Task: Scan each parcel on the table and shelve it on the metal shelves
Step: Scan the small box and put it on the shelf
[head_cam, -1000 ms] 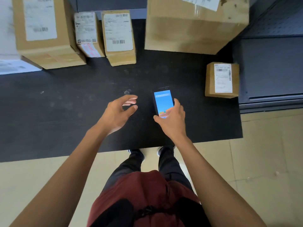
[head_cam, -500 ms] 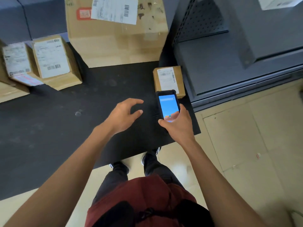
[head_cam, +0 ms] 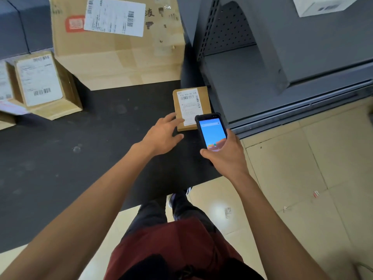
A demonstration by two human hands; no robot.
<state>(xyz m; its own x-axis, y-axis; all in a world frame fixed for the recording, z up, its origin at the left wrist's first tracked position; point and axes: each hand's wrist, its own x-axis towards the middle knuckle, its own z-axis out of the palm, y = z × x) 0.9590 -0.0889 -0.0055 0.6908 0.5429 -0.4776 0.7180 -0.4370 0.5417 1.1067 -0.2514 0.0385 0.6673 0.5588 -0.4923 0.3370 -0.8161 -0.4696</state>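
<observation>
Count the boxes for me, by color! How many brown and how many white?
Brown boxes: 3, the big one, the left one, the small one.
White boxes: 1, on the shelf.
Total: 4, not counting a sliver cut off at the left edge.

Dim, soft light (wide-angle bending at edges), slight motion blur.

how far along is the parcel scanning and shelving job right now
Done: one white box already sits on the metal shelves. In hand: the right hand holds the scanner while the left hand reaches the small parcel. Left: the large box and labelled parcel wait on the table.
</observation>
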